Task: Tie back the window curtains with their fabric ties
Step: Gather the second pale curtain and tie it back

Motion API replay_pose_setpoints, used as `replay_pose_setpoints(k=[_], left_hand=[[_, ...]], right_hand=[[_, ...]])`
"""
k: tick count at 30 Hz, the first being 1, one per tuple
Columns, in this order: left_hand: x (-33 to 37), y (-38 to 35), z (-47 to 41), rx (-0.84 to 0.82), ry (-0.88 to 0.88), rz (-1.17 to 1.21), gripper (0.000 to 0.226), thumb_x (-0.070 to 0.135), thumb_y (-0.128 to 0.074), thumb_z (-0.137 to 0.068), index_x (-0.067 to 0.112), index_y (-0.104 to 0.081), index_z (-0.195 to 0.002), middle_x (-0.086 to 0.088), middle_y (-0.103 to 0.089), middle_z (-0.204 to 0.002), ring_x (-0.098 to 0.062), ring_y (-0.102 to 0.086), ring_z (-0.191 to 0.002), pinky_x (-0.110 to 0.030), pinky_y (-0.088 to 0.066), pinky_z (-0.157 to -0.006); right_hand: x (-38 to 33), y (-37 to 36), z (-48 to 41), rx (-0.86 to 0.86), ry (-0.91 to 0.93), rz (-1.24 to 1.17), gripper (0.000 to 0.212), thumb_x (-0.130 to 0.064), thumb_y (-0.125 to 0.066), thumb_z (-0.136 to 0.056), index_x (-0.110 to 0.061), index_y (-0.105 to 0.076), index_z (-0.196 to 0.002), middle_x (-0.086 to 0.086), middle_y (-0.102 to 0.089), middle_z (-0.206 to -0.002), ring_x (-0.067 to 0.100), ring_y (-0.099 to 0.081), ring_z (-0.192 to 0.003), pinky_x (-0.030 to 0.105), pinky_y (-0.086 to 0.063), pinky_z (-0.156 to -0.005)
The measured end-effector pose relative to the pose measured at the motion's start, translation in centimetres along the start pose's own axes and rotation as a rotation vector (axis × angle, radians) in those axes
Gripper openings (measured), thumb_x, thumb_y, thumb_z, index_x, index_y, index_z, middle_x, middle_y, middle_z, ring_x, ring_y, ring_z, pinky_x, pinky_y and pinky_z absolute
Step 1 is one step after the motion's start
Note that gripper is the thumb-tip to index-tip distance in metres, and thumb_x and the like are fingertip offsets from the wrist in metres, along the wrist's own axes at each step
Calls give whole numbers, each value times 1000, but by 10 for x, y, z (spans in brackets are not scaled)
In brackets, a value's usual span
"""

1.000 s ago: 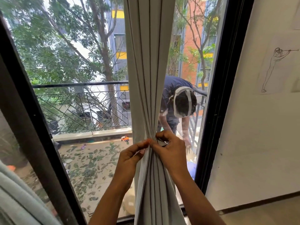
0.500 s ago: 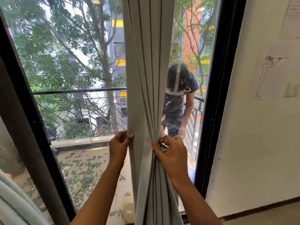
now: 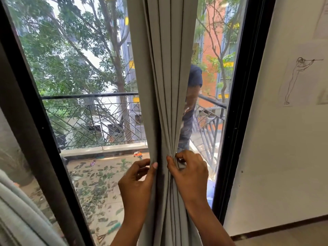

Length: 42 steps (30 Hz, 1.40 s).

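Observation:
A grey pleated curtain [image 3: 165, 71] hangs down the middle of the window, gathered into a narrow bunch at hand height. My left hand [image 3: 136, 181] pinches the curtain's left edge between thumb and fingers. My right hand [image 3: 190, 174] grips the bunched pleats from the right side, its fingers curled around the folds and around a small strip of grey fabric [image 3: 181, 165], possibly a tie. Whether a tie runs around the bunch is hidden by the folds and my hands.
A black window frame [image 3: 236, 121] borders the curtain on the right, another black post [image 3: 40, 139] on the left. A second grey curtain [image 3: 21, 219] lies at the lower left. Outside, a person [image 3: 190, 107] stands by the balcony railing [image 3: 92, 121]. A white wall [image 3: 284, 139] carries a sketch.
My left hand has come back in from the curtain's outer left edge toward the bunch, folding the fabric closer to my right hand. The person outside has straightened up and shifted behind the curtain.

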<state>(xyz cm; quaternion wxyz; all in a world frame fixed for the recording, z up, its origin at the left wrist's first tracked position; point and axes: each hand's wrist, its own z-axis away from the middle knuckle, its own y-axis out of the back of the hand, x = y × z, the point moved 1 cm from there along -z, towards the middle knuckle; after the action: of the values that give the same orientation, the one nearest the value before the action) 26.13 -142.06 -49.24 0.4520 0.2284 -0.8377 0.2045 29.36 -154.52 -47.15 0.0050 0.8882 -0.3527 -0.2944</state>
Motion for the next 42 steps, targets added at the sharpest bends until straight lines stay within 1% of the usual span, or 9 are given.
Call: replay_pose_setpoints(k=[4,8,11,17,23,31,35,38,42], left_hand=[[5,-4,3,-80,55,113,22,6,-73,-79,19,-71,-96,-1,-76,-84,-17,-72,-83,-26,-55,-74],[6,-10,1,-150,82,148,24,3,-71,-80,20,-71,-98,-4,-76,-84,-18,-73,-86,-28,-56,-79],[7,-11,-4,-212,112,175,24,0,-69,-81,19,-72,-95,-1,-76,-89,-17,-72,-91,-27,-56,-83],[6,-9,-14,-397,167,107,45,-10,-58,-86,31,-73,-93,11,-74,-92,-6,-67,-93,-27,-56,-81],[3,-8,-25,-497,322,174,41,-12,-46,-89,20,-71,-99,4,-74,-89,-10,-68,-89,-28,-58,-77],[1,-13,-12,-494,242,147,37,-6,-47,-93,21,-70,-105,3,-74,-99,-11,-68,-98,-28,-56,-79],[-2,-15,-25,-302,114,105,32,-5,-54,-90,19,-69,-105,4,-73,-98,-1,-66,-92,-18,-53,-76],[-21,-15,-48,-94,83,-4,38,-1,-59,-89,15,-61,-122,2,-64,-117,-3,-58,-103,-24,-48,-93],[-70,-33,-84,-268,243,-68,62,19,-67,-88,15,-38,-143,-5,-45,-141,-18,-42,-129,-32,-36,-103]], right_hand=[[1,-1,6,-84,-114,-191,26,-47,-64,-74,-21,-63,-75,-12,-61,-71,12,-58,-72,39,-51,-65],[3,-1,9,-124,-191,-285,12,-38,-73,-73,-31,-64,-75,-12,-63,-75,4,-59,-77,24,-49,-71],[5,2,4,-179,-211,-322,27,-28,-78,-75,-47,-58,-75,-11,-64,-81,-5,-59,-82,4,-41,-72],[13,5,-1,-272,-290,-412,29,-51,-80,-60,-47,-60,-80,-11,-67,-88,-5,-59,-88,5,-41,-75],[15,5,1,-258,-183,-280,39,-27,-82,-69,-50,-52,-80,-26,-56,-81,-7,-55,-85,5,-39,-75],[15,6,4,-147,-112,-213,18,-29,-72,-71,-27,-67,-88,-21,-57,-76,14,-61,-80,40,-53,-71],[22,10,-1,-212,-172,-249,16,-36,-64,-70,-25,-62,-81,-11,-64,-79,9,-60,-79,34,-51,-74],[35,14,-7,-245,-242,-359,11,-31,-62,-67,-25,-61,-76,-9,-65,-75,10,-61,-78,28,-49,-76],[49,15,-15,-226,-260,-344,8,-21,-64,-71,-19,-63,-78,-7,-65,-75,9,-60,-76,20,-45,-74]])
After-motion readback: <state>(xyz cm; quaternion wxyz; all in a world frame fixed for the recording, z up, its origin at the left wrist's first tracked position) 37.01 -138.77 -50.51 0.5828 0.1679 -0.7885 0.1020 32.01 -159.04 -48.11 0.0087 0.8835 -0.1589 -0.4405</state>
